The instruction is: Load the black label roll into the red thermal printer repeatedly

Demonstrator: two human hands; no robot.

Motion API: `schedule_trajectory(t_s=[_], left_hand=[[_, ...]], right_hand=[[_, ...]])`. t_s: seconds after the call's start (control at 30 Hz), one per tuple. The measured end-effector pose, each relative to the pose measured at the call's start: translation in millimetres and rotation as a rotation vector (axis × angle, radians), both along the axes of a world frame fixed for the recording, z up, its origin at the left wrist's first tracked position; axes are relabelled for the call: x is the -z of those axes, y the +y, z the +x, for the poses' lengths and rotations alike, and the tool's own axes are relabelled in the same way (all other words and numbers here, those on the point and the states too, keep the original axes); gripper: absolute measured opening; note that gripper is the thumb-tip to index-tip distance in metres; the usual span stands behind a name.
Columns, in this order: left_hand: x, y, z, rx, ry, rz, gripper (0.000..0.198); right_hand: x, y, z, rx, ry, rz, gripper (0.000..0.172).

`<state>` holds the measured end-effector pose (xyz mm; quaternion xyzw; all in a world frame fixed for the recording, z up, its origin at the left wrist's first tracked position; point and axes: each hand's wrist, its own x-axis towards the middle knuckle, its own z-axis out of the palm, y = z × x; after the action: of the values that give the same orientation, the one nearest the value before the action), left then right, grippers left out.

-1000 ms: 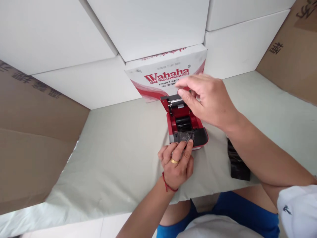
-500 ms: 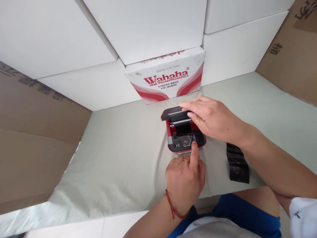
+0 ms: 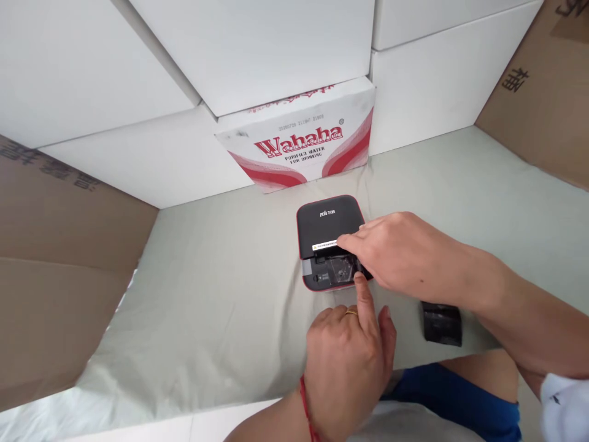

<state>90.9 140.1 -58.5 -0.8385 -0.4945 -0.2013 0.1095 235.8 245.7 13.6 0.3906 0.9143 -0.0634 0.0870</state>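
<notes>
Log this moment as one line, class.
Right hand: on printer lid | left hand: index finger at film | lid: down, latching unclear | black strip: on cloth

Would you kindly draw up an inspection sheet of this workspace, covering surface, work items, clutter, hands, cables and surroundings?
Surface: pale grey-green cloth, lightly creased.
Work items: black, red-edged device; its lid lies over the rear part, whether latched cannot be told; clear film at the front.
Clutter: glossy black piece on the cloth, beside the right forearm.
Left hand: index finger extended to the film's right side.
Right hand: fingers at the lid's front right.
Cables: nothing seen.
Surroundings: white boxes and a Wahaha carton behind; brown cardboard at left and right.
</notes>
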Motion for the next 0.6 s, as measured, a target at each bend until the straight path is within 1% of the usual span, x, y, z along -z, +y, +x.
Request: schedule_trajectory(t_s=[0.13,0.23,0.33,0.4,0.47,0.53,0.57,0.6], left_hand=[[-5.4,4,-1,0.02,-0.002,-0.016,0.016],[-5.6,6,0,0.026,-0.008,-0.019,0.015],[-4.8,7,-1,0.034,-0.027,-0.012,0.019],[-4.9,7,-5,0.052,-0.084,-0.04,0.027],[-4.9,7,-14,0.097,-0.219,-0.109,0.032],[-2.7,12,-29,0.106,-0.435,-0.173,0.033],[0.2,16,-38,0.058,-0.551,-0.166,0.034],[4.4,23,-48,-0.026,-0.672,-0.158,0.035]], right_hand=[[-6.1,0,-13,-0.084,-0.057,0.043,0.019],[-7.0,4,-16,-0.111,-0.066,0.047,0.018],[0.9,7,-13,-0.076,-0.034,0.079,0.013],[13.0,7,-7,-0.008,0.057,0.132,0.014],[29.0,3,1,0.062,0.218,0.195,0.018],[45.1,-4,10,0.077,0.428,0.256,0.023],[52.1,-9,14,0.059,0.534,0.278,0.025],[58.1,-14,18,0.025,0.636,0.295,0.025]])
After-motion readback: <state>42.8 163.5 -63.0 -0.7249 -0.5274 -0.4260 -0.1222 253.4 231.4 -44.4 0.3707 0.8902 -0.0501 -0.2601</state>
